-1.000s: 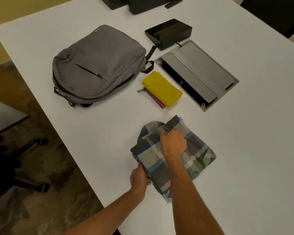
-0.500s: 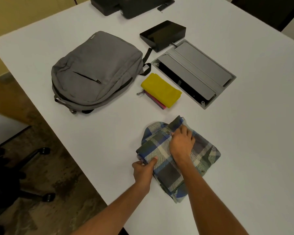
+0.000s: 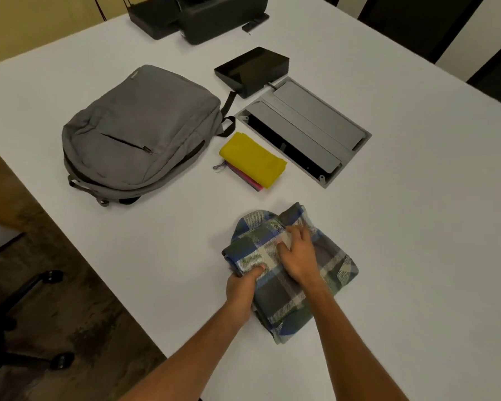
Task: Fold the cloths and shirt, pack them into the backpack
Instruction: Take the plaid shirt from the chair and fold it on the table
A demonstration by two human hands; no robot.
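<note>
A folded blue, green and white plaid shirt (image 3: 284, 299) lies on the white table (image 3: 417, 256) near its front edge. My left hand (image 3: 242, 287) grips the shirt's left edge, thumb on top and fingers hidden under the fabric. My right hand (image 3: 297, 253) rests on top of the bundle near the collar, fingers spread and pressing down. Beyond the shirt sits a folded yellow cloth (image 3: 255, 159) stacked on a pink cloth (image 3: 253, 182). The grey backpack (image 3: 139, 131) lies flat at the left, its front pocket facing up.
A grey hatch panel (image 3: 304, 131) is set into the table right of the cloths, with a black box (image 3: 252, 69) behind it. Black devices (image 3: 197, 18) stand at the far edge. A chair base (image 3: 41, 285) is on the floor to the left.
My right hand has let go of the shirt's upper flap and now presses flat on the folded bundle. My left thumb has come up over the left edge.
</note>
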